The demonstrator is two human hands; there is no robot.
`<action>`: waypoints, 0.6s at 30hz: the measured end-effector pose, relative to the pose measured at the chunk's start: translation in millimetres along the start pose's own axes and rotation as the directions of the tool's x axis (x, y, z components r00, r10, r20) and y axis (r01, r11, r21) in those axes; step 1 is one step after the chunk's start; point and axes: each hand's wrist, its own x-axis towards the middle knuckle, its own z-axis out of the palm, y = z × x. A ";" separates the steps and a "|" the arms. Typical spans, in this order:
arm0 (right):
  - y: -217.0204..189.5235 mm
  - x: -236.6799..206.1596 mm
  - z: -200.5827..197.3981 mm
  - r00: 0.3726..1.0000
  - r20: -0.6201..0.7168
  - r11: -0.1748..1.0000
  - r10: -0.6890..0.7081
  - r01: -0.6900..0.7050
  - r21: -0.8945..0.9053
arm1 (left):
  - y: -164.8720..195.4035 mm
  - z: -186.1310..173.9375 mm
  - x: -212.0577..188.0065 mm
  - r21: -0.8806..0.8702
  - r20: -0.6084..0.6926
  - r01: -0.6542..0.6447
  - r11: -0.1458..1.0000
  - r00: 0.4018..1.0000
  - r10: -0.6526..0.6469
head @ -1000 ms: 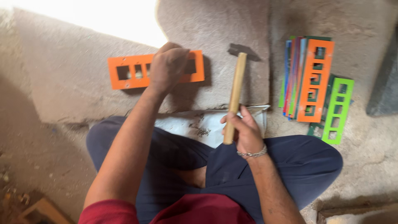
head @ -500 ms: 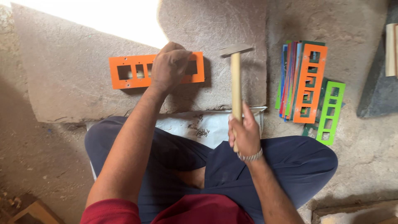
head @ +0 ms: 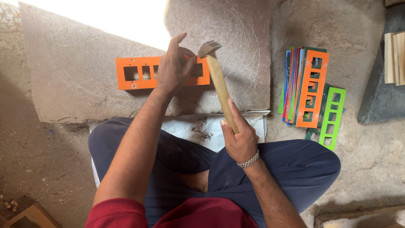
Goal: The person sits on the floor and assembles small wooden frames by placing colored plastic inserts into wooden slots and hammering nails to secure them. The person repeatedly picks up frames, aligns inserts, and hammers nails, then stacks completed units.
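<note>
An orange rectangular plate (head: 139, 74) with several square cut-outs lies flat on a large stone slab (head: 76, 76). My left hand (head: 174, 67) rests on the plate's right half, thumb and fingers pinched together over it with the index finger raised; whatever it pinches is too small to see. My right hand (head: 239, 139) grips the wooden handle of a hammer (head: 217, 80). The metal hammer head sits just right of my left fingers, over the plate's right end. I sit cross-legged in dark blue trousers.
A fanned stack of coloured cut-out plates (head: 310, 88), orange on top, lies on the ground to the right, with green plates (head: 332, 118) beside it. A white sack (head: 198, 126) lies under my legs. Wooden pieces (head: 394, 57) rest on a dark slab at far right.
The hammer head has swung down and left, from upright beside the plate to right next to my left fingers. My left hand has lifted its index finger off the plate.
</note>
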 end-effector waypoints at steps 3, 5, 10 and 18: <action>0.7 3.0 1.3 1.000 0.024 1.000 0.009 -0.009 -0.005 | 0.3 -0.2 -0.3 -0.038 0.013 0.033 0.999 0.999 -0.032; 0.4 3.5 2.8 0.999 0.035 0.999 0.016 -0.015 -0.035 | 0.3 -1.5 -0.8 -0.063 0.001 0.025 0.998 1.000 -0.025; -0.9 5.4 4.4 1.000 0.030 0.997 -0.007 0.009 -0.074 | -0.5 -1.1 -0.1 -0.095 -0.004 0.027 0.995 1.000 -0.027; -0.4 2.7 2.7 0.997 -0.042 0.996 -0.070 0.068 -0.058 | -5.8 0.9 0.8 -0.129 0.016 0.048 0.991 0.999 -0.046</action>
